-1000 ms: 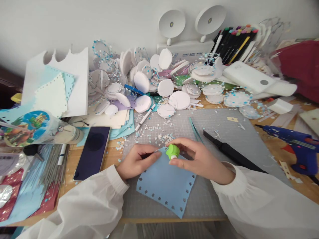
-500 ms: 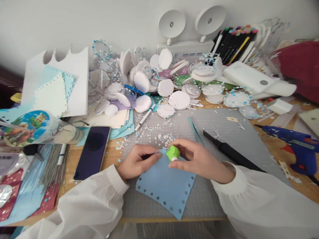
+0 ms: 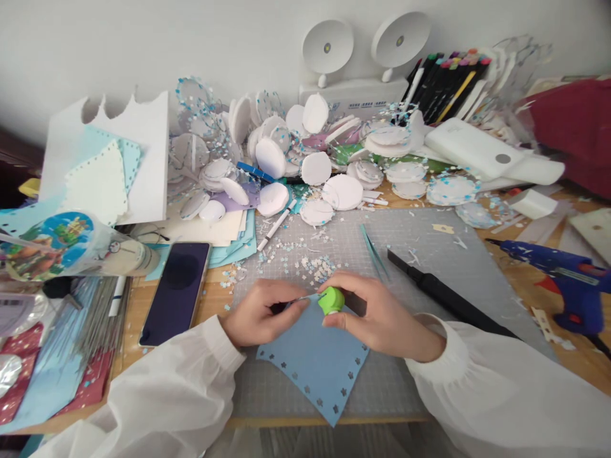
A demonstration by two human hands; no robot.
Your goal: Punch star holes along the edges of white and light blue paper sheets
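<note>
My left hand (image 3: pixel 267 313) pinches the far edge of a blue sheet of paper (image 3: pixel 310 353). Flower-shaped holes run along the sheet's near and right edges. Between the thumb and fingers of my right hand (image 3: pixel 377 312) is a small green craft punch (image 3: pixel 331 299) with a white part underneath. The punch sits at the paper's far edge, close to my left fingertips; whether its jaws are pressed down cannot be made out. Small punched flower bits (image 3: pixel 317 267) lie scattered on the grey cutting mat (image 3: pixel 401 394) just beyond my hands.
Teal tweezers (image 3: pixel 373 251) and a black craft knife (image 3: pixel 443 296) lie right of the bits. A blue glue gun (image 3: pixel 563 270) stands far right. Left are a phone (image 3: pixel 175 292) and a lidded cup (image 3: pixel 71 245). White discs (image 3: pixel 316 168) pile up at the back.
The blue sheet has turned slightly, its near corner shifting left. My right hand and the punch have moved only a little; the punch is tilted a bit differently.
</note>
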